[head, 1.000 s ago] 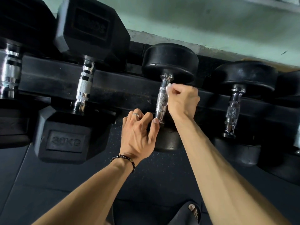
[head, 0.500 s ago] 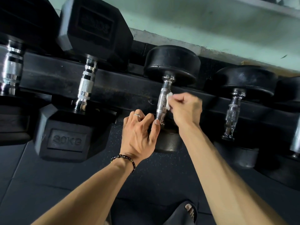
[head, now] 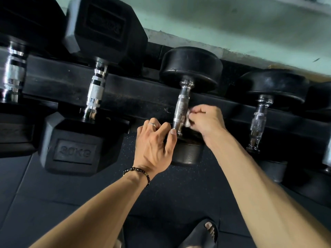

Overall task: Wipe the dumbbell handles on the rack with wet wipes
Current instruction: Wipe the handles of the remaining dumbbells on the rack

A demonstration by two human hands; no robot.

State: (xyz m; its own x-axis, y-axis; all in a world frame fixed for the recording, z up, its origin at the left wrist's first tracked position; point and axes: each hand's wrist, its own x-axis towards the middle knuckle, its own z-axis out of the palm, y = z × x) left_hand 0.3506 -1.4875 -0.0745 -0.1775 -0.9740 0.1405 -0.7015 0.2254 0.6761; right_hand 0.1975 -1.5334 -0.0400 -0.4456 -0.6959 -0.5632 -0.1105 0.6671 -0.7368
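Note:
A round-headed black dumbbell lies across the black rack, its knurled chrome handle pointing toward me. My right hand pinches a small white wet wipe against the lower right side of that handle. My left hand has its fingers curled over the dumbbell's near head, thumb tip by the handle's lower end. It wears a ring and a bead bracelet.
A 30 kg hex dumbbell with a chrome handle lies to the left, another handle at the far left. A smaller round dumbbell handle is on the right. My sandalled foot stands on dark floor mats below.
My right hand has slid the wipe down the handle from its top near the far head to its lower end. My left hand has stayed in place.

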